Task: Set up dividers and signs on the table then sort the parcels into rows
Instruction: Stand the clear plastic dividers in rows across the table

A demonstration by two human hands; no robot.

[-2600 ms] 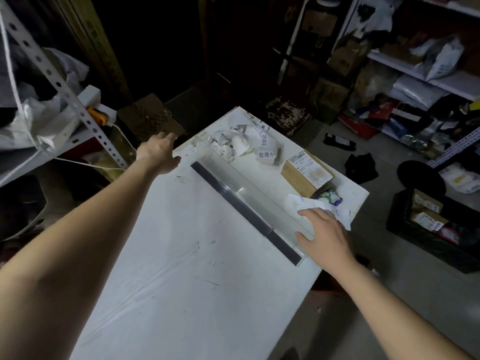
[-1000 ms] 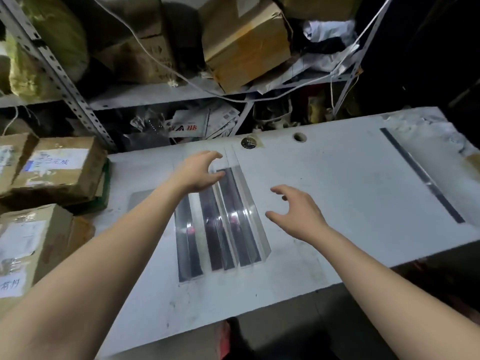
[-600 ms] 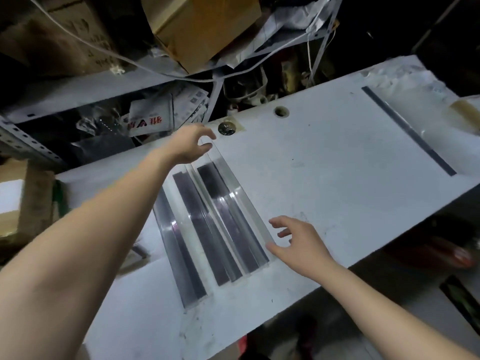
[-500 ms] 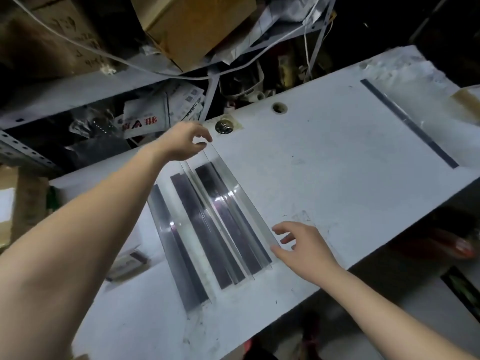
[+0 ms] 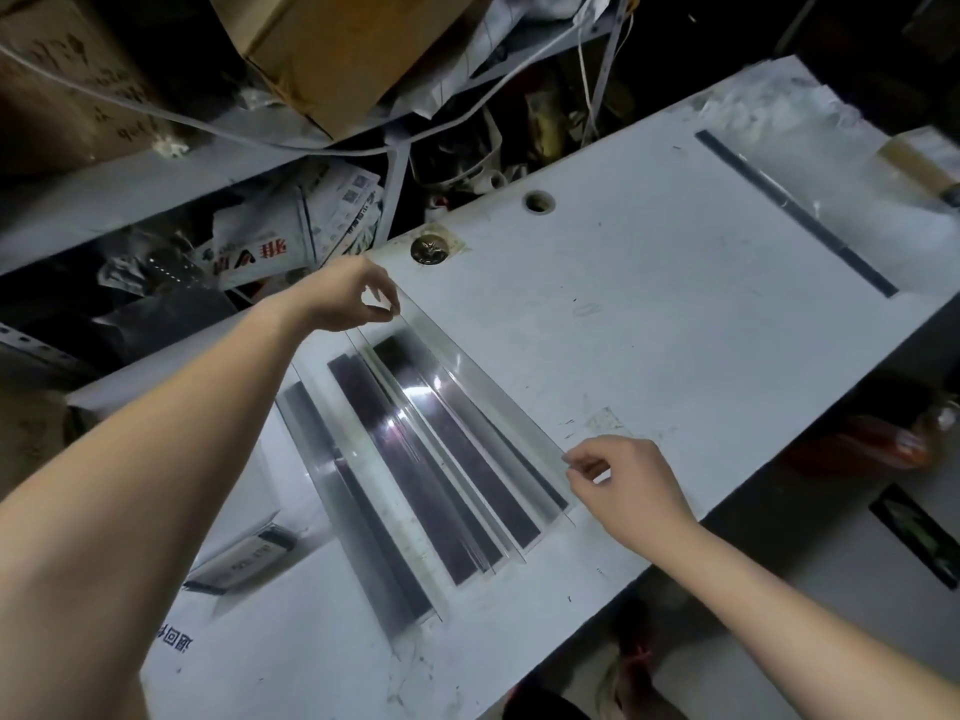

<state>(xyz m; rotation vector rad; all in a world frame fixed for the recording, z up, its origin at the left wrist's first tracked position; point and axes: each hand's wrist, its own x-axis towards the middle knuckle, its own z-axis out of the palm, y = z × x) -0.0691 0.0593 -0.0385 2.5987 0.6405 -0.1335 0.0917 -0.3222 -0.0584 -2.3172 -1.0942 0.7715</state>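
Two hands on one clear divider (image 5: 483,392) — the left hand (image 5: 343,298) pinches its far end, just left of the round hole (image 5: 539,202) in the table (image 5: 649,314), and the right hand (image 5: 631,480) pinches its near end. It sits against the other dividers (image 5: 395,491), down-left of the hole. A lone divider (image 5: 795,215) lies flat — well right of the hole.

Two bare arms in shot: the left arm (image 5: 156,485) looms broad across the lower left, close to the lens, and the right arm (image 5: 779,605) looks slimmer at lower right. Left hand (image 5: 348,298) and right hand (image 5: 628,485) are bare too, uncovered right to the frame edge.
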